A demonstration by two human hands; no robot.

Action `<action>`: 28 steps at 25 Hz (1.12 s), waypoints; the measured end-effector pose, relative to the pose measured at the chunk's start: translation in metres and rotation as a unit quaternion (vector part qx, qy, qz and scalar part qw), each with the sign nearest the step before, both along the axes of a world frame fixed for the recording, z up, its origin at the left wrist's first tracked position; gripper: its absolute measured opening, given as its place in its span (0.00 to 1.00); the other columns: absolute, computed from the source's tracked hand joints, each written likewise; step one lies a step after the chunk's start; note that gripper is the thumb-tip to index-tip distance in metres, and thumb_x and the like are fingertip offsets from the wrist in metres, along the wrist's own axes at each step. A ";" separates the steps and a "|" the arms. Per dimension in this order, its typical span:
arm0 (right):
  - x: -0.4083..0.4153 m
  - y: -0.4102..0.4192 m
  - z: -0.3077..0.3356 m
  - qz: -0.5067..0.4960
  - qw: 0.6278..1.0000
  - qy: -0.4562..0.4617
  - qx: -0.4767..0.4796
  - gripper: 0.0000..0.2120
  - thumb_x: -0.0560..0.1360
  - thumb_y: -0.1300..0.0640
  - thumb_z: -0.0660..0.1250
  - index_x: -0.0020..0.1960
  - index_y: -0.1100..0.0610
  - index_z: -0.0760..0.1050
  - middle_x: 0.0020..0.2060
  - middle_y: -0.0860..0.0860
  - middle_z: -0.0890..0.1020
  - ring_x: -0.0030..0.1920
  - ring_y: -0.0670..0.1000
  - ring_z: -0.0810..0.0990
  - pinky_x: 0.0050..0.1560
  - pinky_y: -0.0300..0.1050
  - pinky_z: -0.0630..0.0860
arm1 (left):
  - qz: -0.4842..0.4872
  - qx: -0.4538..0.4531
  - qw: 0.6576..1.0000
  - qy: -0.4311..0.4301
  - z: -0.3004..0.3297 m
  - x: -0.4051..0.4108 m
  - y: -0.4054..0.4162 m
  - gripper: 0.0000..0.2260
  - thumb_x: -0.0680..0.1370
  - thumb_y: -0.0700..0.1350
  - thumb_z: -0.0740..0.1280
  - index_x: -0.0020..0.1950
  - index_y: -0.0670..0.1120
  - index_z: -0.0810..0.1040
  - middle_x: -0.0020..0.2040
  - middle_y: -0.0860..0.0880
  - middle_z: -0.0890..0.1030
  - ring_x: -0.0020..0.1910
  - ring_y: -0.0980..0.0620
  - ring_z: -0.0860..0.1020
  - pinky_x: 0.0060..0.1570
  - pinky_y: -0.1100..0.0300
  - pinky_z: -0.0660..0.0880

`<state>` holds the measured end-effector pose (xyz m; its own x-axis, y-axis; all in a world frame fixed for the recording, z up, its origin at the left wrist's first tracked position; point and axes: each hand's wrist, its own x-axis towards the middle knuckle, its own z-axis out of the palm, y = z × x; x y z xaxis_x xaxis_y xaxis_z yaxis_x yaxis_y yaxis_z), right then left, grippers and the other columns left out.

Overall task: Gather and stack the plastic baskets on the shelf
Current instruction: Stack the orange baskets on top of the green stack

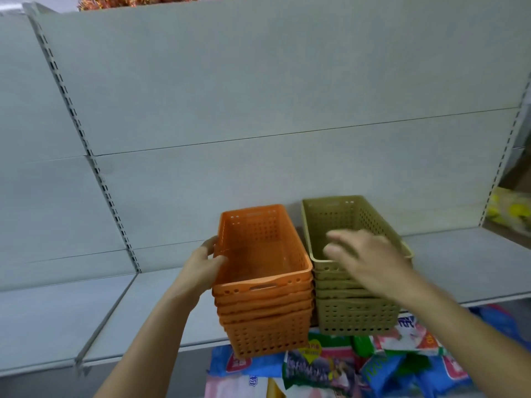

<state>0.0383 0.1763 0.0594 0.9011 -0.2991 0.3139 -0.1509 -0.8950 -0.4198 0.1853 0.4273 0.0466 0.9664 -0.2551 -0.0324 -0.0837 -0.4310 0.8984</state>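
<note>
The left hand (202,268) is gripping the left long rim of the top basket in the orange stack (264,282), with the thumb curled over the rim and the fingers lying against the outer wall. The right hand (370,261) is hovering over the olive stack (356,271), fingers spread and relaxed, holding nothing; motion blur is preventing any reading of whether the fingertips are touching the rim.

Both stacks are standing upright on the grey shelf (465,271), near its front edge. The orange stack is overhanging the front edge slightly. The olive stack is sitting just beside it on the right, set further back toward the rear panel (258,96). The two stacks are nearly touching along their long sides.

Below the shelf's front edge, coloured packaged goods (330,366) are lying in a loose pile. At the far right, yellow items (514,211) are showing beyond the slotted upright.
</note>
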 end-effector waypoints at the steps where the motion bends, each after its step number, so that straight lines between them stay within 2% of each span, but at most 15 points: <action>1: -0.001 0.012 -0.008 0.026 0.999 0.033 -0.028 0.21 0.78 0.41 0.56 0.68 0.45 0.69 0.62 0.46 0.76 0.64 0.52 0.71 0.64 0.51 0.66 | 0.005 -0.024 1.000 0.002 -0.004 -0.003 0.000 0.22 0.82 0.39 0.58 0.76 0.51 0.62 0.68 0.47 0.74 0.53 0.47 0.79 0.41 0.56 0.78; 3: 0.000 0.012 -0.024 0.053 0.994 0.008 -0.098 0.14 0.79 0.46 0.57 0.62 0.46 0.73 0.56 0.43 0.80 0.56 0.47 0.75 0.61 0.48 0.67 | 0.043 -0.073 0.996 -0.010 -0.010 -0.006 -0.001 0.21 0.82 0.38 0.56 0.74 0.50 0.66 0.67 0.46 0.76 0.54 0.45 0.79 0.39 0.56 0.77; 6: -0.008 -0.019 -0.029 0.054 0.994 -0.009 -0.095 0.10 0.79 0.52 0.57 0.55 0.47 0.76 0.46 0.41 0.79 0.48 0.43 0.74 0.62 0.48 0.67 | 0.104 -0.130 0.986 -0.021 -0.018 -0.014 -0.009 0.20 0.81 0.35 0.56 0.72 0.48 0.70 0.65 0.44 0.77 0.56 0.44 0.78 0.41 0.56 0.76; 8: -0.020 -0.045 -0.030 0.009 0.992 0.001 -0.129 0.11 0.79 0.53 0.57 0.56 0.46 0.76 0.48 0.40 0.78 0.52 0.41 0.70 0.65 0.47 0.63 | 0.134 -0.160 0.978 -0.021 -0.026 -0.024 -0.016 0.22 0.80 0.35 0.56 0.72 0.50 0.70 0.64 0.46 0.77 0.53 0.45 0.79 0.39 0.55 0.78; 9: -0.026 -0.060 -0.032 -0.027 0.989 -0.004 -0.144 0.12 0.79 0.53 0.58 0.57 0.46 0.77 0.51 0.41 0.79 0.55 0.42 0.70 0.65 0.47 0.61 | 0.140 -0.166 0.976 -0.019 -0.029 -0.030 -0.020 0.22 0.79 0.37 0.57 0.72 0.52 0.69 0.64 0.47 0.76 0.54 0.45 0.80 0.42 0.53 0.79; 10: -0.033 -0.074 -0.034 -0.065 0.987 -0.014 -0.149 0.12 0.78 0.54 0.59 0.58 0.46 0.77 0.55 0.42 0.80 0.59 0.45 0.72 0.65 0.49 0.60 | 0.139 -0.165 0.976 -0.018 -0.035 -0.035 -0.025 0.22 0.78 0.41 0.58 0.72 0.55 0.69 0.66 0.48 0.74 0.57 0.45 0.79 0.50 0.48 0.80; 12: -0.038 -0.093 -0.040 -0.127 0.982 -0.039 -0.137 0.14 0.78 0.59 0.59 0.60 0.49 0.78 0.62 0.49 0.79 0.65 0.53 0.71 0.66 0.53 0.60 | 0.119 -0.130 0.984 -0.038 -0.043 -0.052 -0.037 0.23 0.77 0.48 0.61 0.72 0.58 0.66 0.68 0.53 0.67 0.64 0.49 0.74 0.64 0.44 0.72; 13: -0.037 -0.098 -0.045 -0.142 0.980 -0.056 -0.129 0.15 0.78 0.62 0.59 0.61 0.52 0.77 0.64 0.52 0.77 0.67 0.56 0.70 0.67 0.55 0.60 | 0.102 -0.114 0.986 -0.059 -0.045 -0.065 -0.045 0.23 0.78 0.50 0.62 0.73 0.57 0.65 0.67 0.55 0.64 0.64 0.52 0.70 0.68 0.46 0.69; 15: -0.032 -0.091 -0.058 -0.147 0.976 -0.117 -0.111 0.17 0.77 0.66 0.59 0.63 0.56 0.77 0.67 0.56 0.75 0.69 0.58 0.68 0.69 0.60 0.61 | 0.056 -0.107 0.988 -0.099 -0.051 -0.084 -0.054 0.21 0.80 0.52 0.61 0.73 0.56 0.65 0.64 0.55 0.62 0.63 0.56 0.68 0.67 0.50 0.67; 19: -0.030 -0.026 -0.077 -0.077 0.964 -0.253 -0.018 0.17 0.78 0.59 0.56 0.65 0.56 0.74 0.67 0.53 0.73 0.69 0.53 0.67 0.69 0.50 0.62 | 0.020 -0.102 0.976 -0.191 -0.063 -0.080 -0.038 0.19 0.81 0.57 0.57 0.71 0.59 0.67 0.63 0.56 0.68 0.56 0.69 0.71 0.57 0.58 0.70; 21: -0.029 0.013 -0.089 -0.042 0.962 -0.264 0.049 0.18 0.79 0.53 0.56 0.67 0.53 0.71 0.67 0.48 0.72 0.68 0.47 0.67 0.67 0.45 0.65 | 0.063 -0.156 0.967 -0.189 -0.065 -0.051 -0.018 0.19 0.81 0.55 0.60 0.72 0.57 0.67 0.63 0.54 0.69 0.58 0.65 0.72 0.58 0.57 0.71; 23: -0.026 0.051 -0.099 -0.042 0.944 -0.249 0.214 0.22 0.77 0.44 0.57 0.71 0.45 0.66 0.69 0.43 0.69 0.67 0.40 0.67 0.62 0.41 0.67 | 0.085 -0.189 0.972 -0.112 -0.066 -0.013 0.000 0.24 0.79 0.58 0.62 0.75 0.58 0.62 0.70 0.53 0.64 0.66 0.57 0.70 0.65 0.51 0.68; 25: -0.015 0.084 -0.107 -0.067 0.892 -0.210 0.394 0.28 0.73 0.35 0.57 0.72 0.34 0.57 0.71 0.40 0.65 0.66 0.36 0.67 0.60 0.39 0.66 | 0.046 -0.178 0.983 -0.023 -0.066 0.027 0.014 0.31 0.76 0.64 0.61 0.77 0.60 0.57 0.77 0.54 0.59 0.74 0.52 0.62 0.70 0.47 0.61; 26: -0.009 0.098 -0.111 -0.080 0.872 -0.202 0.438 0.29 0.70 0.31 0.56 0.70 0.29 0.55 0.72 0.39 0.64 0.67 0.38 0.67 0.60 0.41 0.65 | 0.002 -0.173 0.985 0.005 -0.066 0.043 0.019 0.31 0.75 0.67 0.61 0.76 0.62 0.57 0.77 0.55 0.61 0.75 0.53 0.63 0.71 0.47 0.60; 28: 0.001 0.119 -0.114 -0.116 0.849 -0.211 0.469 0.26 0.68 0.28 0.54 0.65 0.22 0.54 0.71 0.37 0.64 0.68 0.43 0.66 0.62 0.46 0.65 | -0.102 -0.186 0.977 0.029 -0.071 0.066 0.025 0.25 0.74 0.68 0.60 0.71 0.66 0.64 0.70 0.59 0.71 0.68 0.59 0.70 0.69 0.47 0.64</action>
